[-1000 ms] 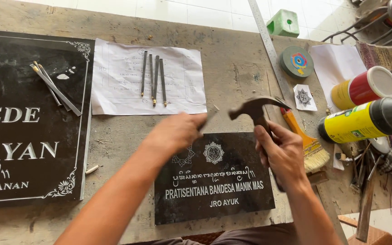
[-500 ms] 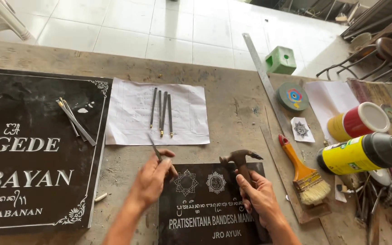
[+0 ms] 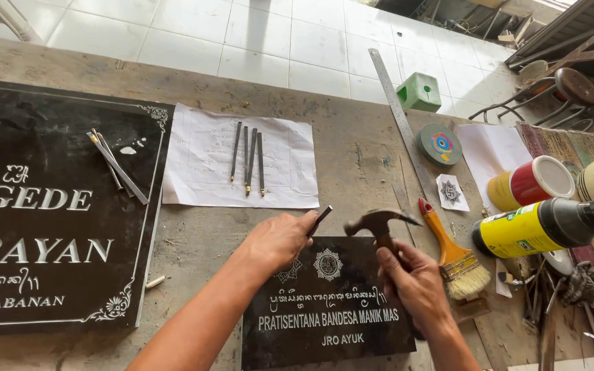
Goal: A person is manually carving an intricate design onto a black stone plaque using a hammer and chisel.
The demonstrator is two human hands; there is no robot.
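L hand (image 3: 280, 240) picked up chisel (image 3: 320, 220); hammer (image 3: 378, 225) lowered.

A small black engraved plaque (image 3: 328, 302) is seen at six o'clock, a larger black plaque (image 3: 49, 206) at nine, and a yellow-labelled black-capped bottle (image 3: 544, 227) lying at three

The left hand (image 3: 278, 240) is hiding most of the thin dark metal chisel (image 3: 321, 220), so its tip is not showing. The right hand (image 3: 414, 282) is covering the lower handle of the steel claw hammer (image 3: 378, 223). The large black engraved stone plaque (image 3: 42, 213) is running off the left edge, and the small black engraved stone plaque (image 3: 328, 309) off the bottom. The cluttered tools at lower right are too tangled to tell apart.
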